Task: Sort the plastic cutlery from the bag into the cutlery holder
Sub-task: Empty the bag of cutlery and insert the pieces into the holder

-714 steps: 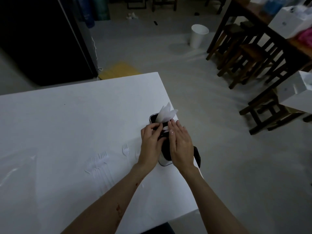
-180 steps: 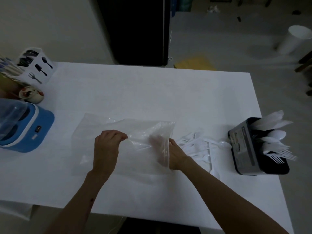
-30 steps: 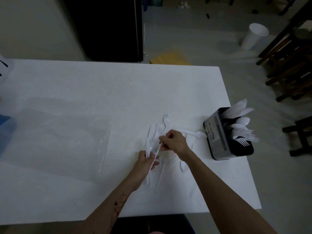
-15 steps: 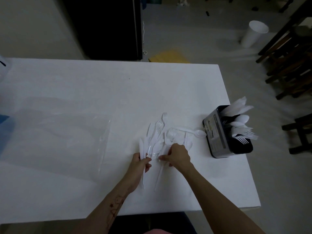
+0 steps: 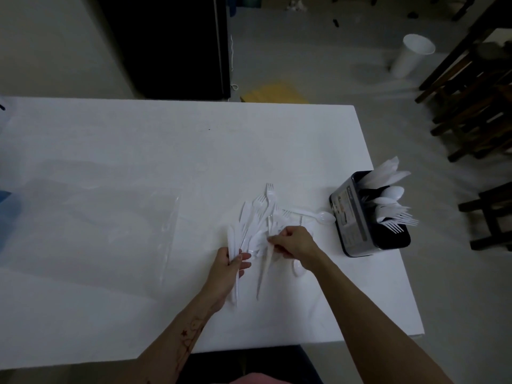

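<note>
Both hands clamped on cutlery. Left hand [image 5: 228,266] grips a small bundle of white plastic pieces, handles running through the palm and out toward 6 o'clock, tips pointing to 12; looks like knives [image 5: 231,241], but too pale against the table to be sure of all. Right hand [image 5: 297,242] has fingers curled, pinching one long white piece [image 5: 265,266] near its upper end; its free end hangs down toward 6 o'clock onto the table. Cannot tell if that one is a knife or a handle.

Loose pile of plastic cutlery [image 5: 260,214] lies on the white table [image 5: 138,139] just at 12 o'clock of both hands: several forks [image 5: 269,189] with tines toward 12, one spoon [image 5: 322,217] lying crosswise with its bowl toward 3 o'clock, near the holder. Another spoon bowl [image 5: 297,268] shows just under the right wrist.

Cutlery holder [image 5: 357,217]: black with a grey printed label on the side facing the pile, at 3 o'clock of the hands, close to the table's right edge. Label text too small and blurred to read. Already holds knives at its far end, spoons in the middle, forks at the near end, all leaning toward 3 o'clock.

Clear plastic bag [image 5: 91,214] lies flat at 9 o'clock of the hands, well apart from the holder.

Off the table: white bin [image 5: 411,58] on the floor at 1 o'clock, dark wooden stools [image 5: 476,106] at 2 o'clock.
</note>
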Demonstrator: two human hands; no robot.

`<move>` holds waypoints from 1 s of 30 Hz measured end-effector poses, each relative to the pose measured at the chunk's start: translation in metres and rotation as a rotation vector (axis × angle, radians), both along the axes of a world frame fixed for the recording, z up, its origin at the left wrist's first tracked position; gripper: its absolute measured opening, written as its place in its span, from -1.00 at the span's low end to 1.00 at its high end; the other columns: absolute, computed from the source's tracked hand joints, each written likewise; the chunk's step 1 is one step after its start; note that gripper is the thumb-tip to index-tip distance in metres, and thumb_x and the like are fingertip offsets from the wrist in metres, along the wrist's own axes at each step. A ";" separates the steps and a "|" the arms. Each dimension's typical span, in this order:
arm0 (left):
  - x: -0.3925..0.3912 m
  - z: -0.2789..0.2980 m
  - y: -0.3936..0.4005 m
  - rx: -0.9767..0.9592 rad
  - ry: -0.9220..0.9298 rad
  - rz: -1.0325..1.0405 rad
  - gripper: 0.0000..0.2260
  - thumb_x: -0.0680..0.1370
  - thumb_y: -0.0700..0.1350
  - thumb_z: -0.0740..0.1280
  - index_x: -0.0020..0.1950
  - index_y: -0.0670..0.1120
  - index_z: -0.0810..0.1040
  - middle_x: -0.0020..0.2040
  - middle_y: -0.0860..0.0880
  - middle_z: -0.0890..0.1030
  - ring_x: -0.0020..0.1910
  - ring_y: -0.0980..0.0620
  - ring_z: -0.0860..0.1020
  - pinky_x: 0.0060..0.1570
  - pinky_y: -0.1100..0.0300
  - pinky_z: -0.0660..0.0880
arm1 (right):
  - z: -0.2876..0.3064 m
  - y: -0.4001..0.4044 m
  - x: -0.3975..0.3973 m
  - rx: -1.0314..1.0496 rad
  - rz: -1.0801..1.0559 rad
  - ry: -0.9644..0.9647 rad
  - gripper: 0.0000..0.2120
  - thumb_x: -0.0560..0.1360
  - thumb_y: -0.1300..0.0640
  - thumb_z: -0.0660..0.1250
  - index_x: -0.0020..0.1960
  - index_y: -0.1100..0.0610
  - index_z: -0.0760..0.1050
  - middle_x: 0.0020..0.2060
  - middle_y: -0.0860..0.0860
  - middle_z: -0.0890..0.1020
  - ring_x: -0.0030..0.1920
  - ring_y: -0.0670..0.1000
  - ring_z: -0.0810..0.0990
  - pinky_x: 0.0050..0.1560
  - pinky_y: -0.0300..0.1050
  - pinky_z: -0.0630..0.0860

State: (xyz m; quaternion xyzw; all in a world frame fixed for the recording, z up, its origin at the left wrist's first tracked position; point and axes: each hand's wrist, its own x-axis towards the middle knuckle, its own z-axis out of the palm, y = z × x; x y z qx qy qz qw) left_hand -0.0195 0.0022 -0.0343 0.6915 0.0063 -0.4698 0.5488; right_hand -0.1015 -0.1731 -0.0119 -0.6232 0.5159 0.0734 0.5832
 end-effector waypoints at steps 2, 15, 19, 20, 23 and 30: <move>-0.001 0.001 -0.003 -0.021 0.013 -0.024 -0.91 0.62 -0.19 0.21 0.11 -0.11 0.42 0.09 -0.02 0.64 0.05 0.03 0.62 0.03 0.19 0.53 | 0.004 -0.001 0.005 0.026 -0.035 -0.062 -0.78 0.41 0.24 0.50 -0.28 0.19 0.47 -0.36 0.15 0.64 -0.40 0.00 0.60 -0.25 -0.17 0.60; 0.006 0.003 0.021 -0.040 0.140 -0.091 -0.86 0.63 -0.22 0.18 0.17 -0.17 0.41 -0.01 -0.12 0.50 -0.20 0.04 0.49 0.08 0.09 0.50 | 0.006 0.043 0.035 -0.009 -0.037 -0.159 -0.75 0.44 0.15 0.52 -0.18 0.25 0.48 -0.34 0.16 0.69 -0.31 0.10 0.72 -0.12 -0.01 0.69; 0.013 -0.004 0.028 0.024 0.078 0.019 -0.84 0.64 -0.27 0.10 0.17 -0.22 0.40 -0.07 -0.11 0.48 -0.23 0.04 0.45 0.03 0.05 0.50 | -0.011 0.048 0.031 -0.243 0.018 -0.011 -0.67 0.49 0.04 0.46 -0.36 0.20 0.52 -0.46 0.11 0.67 -0.42 0.04 0.68 -0.09 -0.07 0.66; 0.015 -0.005 0.028 0.027 0.088 0.050 -0.84 0.63 -0.28 0.10 0.16 -0.22 0.40 -0.08 -0.12 0.48 -0.25 0.03 0.44 -0.02 0.08 0.49 | -0.015 0.049 0.029 -0.287 0.087 0.039 -0.64 0.48 0.02 0.46 -0.41 0.19 0.54 -0.50 0.09 0.65 -0.47 -0.01 0.66 -0.15 -0.19 0.64; 0.016 -0.007 0.030 0.043 0.049 0.054 -0.91 0.62 -0.20 0.17 0.05 -0.19 0.43 -0.22 -0.11 0.47 -0.31 0.03 0.43 -0.07 0.07 0.45 | -0.019 0.056 0.029 -0.315 0.166 0.107 -0.66 0.46 -0.01 0.48 -0.32 0.24 0.61 -0.53 0.03 0.62 -0.57 -0.12 0.57 -0.39 -0.44 0.47; 0.021 -0.005 0.030 0.042 -0.049 -0.051 -0.86 0.65 -0.22 0.10 0.11 -0.21 0.42 -0.08 -0.11 0.54 -0.21 0.03 0.52 -0.08 0.21 0.54 | -0.022 0.050 0.029 -0.175 0.021 0.102 -0.76 0.40 0.18 0.50 -0.33 0.34 0.60 -0.41 0.17 0.67 -0.46 0.00 0.59 -0.21 -0.09 0.65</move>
